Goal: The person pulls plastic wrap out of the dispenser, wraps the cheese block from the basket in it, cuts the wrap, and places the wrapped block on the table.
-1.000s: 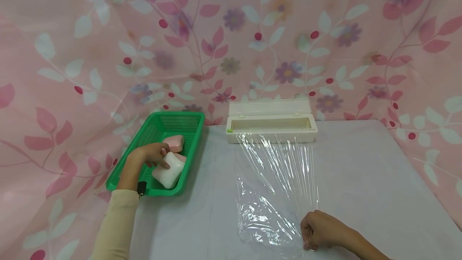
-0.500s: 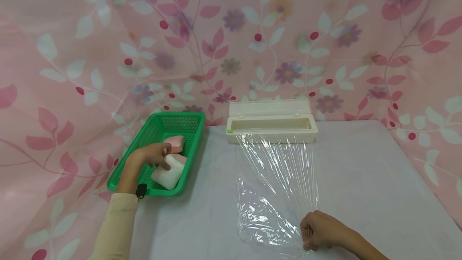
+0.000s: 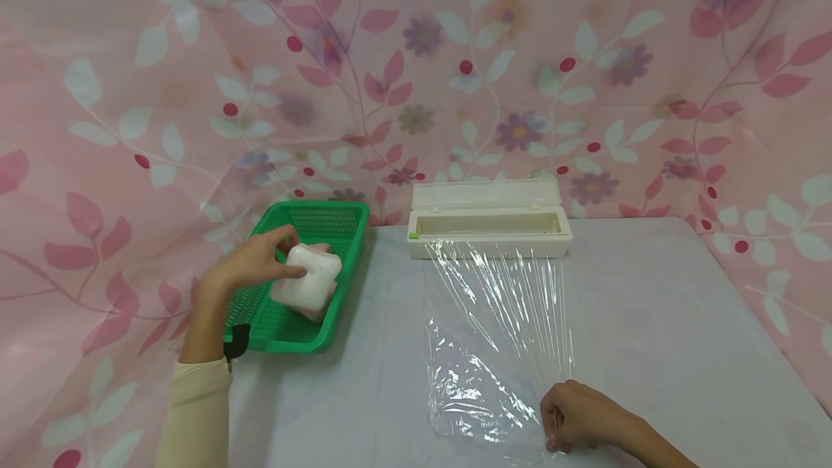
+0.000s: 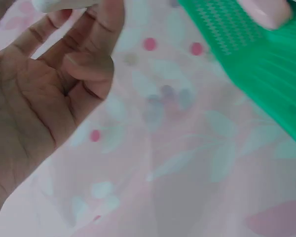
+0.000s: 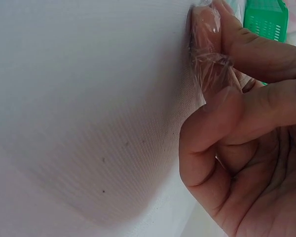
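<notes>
Over the green basket [image 3: 279, 346], my left hand [image 3: 250, 263] pinches a white bar of soap [image 3: 317, 276] with rounded corners between thumb and fingers. In the left wrist view only the edge of this soap [image 4: 64, 4] shows at the top, by the fingertips. Pink bars of soap [image 3: 315, 313] lie in the basket, partly hidden behind the white one. At the front, my right hand [image 3: 588, 414] pinches a corner of clear plastic wrap [image 3: 481, 381]. In the right wrist view the bunched wrap [image 5: 207, 61] is caught between the fingers.
A cream wrap dispenser [image 3: 490, 245] stands at the back of the white-covered table [image 3: 663, 323], its lid [image 3: 484, 195] raised. The wrap runs from its front edge toward the right hand. A pink floral curtain [image 3: 416, 78] hangs behind.
My left hand has lifted the white soap off the others in the basket, moving it up and slightly back. My right hand and the wrap have stayed in place.
</notes>
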`<move>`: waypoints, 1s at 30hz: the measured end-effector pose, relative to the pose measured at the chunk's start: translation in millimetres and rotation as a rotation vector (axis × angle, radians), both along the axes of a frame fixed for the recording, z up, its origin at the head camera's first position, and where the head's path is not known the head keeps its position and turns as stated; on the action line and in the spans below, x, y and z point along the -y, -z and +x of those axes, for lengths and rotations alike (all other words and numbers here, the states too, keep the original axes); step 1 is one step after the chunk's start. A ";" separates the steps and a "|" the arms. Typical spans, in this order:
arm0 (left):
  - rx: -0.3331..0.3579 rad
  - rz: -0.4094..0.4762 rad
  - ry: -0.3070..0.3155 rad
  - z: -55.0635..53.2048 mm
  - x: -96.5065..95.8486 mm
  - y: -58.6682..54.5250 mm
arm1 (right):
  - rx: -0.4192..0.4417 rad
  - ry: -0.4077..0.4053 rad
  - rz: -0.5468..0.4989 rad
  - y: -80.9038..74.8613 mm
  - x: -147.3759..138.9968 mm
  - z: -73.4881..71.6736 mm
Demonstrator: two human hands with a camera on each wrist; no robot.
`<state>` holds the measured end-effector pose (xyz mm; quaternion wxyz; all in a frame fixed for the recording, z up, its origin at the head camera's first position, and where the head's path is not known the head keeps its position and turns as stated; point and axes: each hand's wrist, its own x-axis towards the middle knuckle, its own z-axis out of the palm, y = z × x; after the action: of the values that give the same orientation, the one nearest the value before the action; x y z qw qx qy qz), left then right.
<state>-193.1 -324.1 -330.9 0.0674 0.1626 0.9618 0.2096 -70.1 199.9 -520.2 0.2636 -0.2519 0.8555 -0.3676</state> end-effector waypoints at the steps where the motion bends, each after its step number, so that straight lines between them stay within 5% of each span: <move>1: -0.007 0.014 0.005 1.1 -2.9 -3.9 | -0.003 0.000 -0.001 0.1 0.0 0.0; 7: -0.009 0.162 0.030 5.7 -21.1 -15.0 | -0.009 0.000 -0.007 -0.2 0.3 0.3; 13: 0.057 0.357 0.029 11.2 -45.9 -10.8 | 0.008 0.003 -0.014 -2.3 0.2 1.7; 24: 0.050 0.458 0.087 19.6 -99.5 22.4 | 0.022 0.010 -0.016 0.9 -0.8 -0.1; 30: 0.134 0.569 0.141 18.2 -126.2 53.3 | 0.028 0.008 -0.029 2.4 -1.8 -0.1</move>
<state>-174.9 -197.9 -384.2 0.0970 0.2269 0.8443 0.4757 -70.2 201.7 -522.6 0.2702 -0.2474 0.8473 -0.3846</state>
